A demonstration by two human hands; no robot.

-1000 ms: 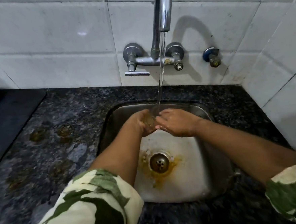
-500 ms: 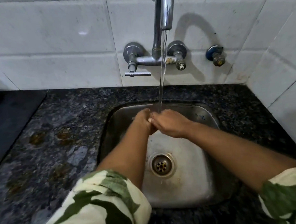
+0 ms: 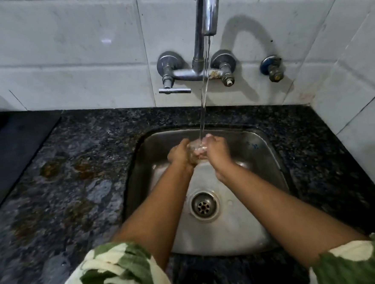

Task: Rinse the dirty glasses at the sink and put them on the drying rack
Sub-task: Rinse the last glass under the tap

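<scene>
Head view, and both hands are together under the running water in the upper middle of the frame: the left hand (image 3: 179, 154) curls round one side of the small clear drinking glass (image 3: 197, 149), the right hand (image 3: 217, 149) wraps the other, so the glass is clamped between them above the stainless steel sink (image 3: 265, 158). The stream from the chrome wall-mounted tap (image 3: 208, 9) drops straight into the glass. Half a second back the right hand lay flatter across the left with knuckles up; now the wrists have turned and the glass shows between them. The round metal drain (image 3: 204, 206) sits below the forearms at centre. Wet, brown-stained dark speckled granite worktop (image 3: 57, 173) fills the left; green-and-cream patterned sleeves (image 3: 111, 278) edge the bottom.
</scene>
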